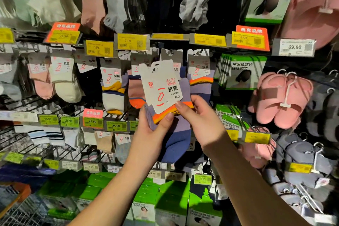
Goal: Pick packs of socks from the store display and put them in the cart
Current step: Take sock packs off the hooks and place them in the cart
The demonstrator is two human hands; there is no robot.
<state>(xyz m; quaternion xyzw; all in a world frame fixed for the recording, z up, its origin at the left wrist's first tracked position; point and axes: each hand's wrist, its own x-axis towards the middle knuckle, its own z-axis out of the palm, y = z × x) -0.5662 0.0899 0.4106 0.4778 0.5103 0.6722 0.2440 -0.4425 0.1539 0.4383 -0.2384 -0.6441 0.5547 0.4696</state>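
- The left hand (152, 130) grips the held pack of socks (170, 113) from its left side: the thumb is curled over the front onto the orange cuff band, and the other fingers are hidden behind the pack.
- The right hand (200, 121) pinches the same pack from the right, thumb tip pressed on the lower right corner of the white card label (163, 88), the remaining fingers wrapped behind the fabric.
- The held pack sits in front of the display rack, just below the yellow 7.99 price tag (131, 41); its socks are lilac with an orange and yellow cuff and a blue toe part hanging down between both wrists.
- The card label reads "抗菌" in dark print beside an orange sock outline, with a small red logo at its upper left; the smaller lines are too fine to read.
- Right of the 7.99 tag, an orange-topped tag (251, 37) reads "自有品牌".
- Further right, a white tag (294, 47) shows 69.90.
- Below and left of the 7.99 tag, green tags (69, 121) read 25.90.
- The wire cart (16, 213) shows far below and left of the 7.99 tag.
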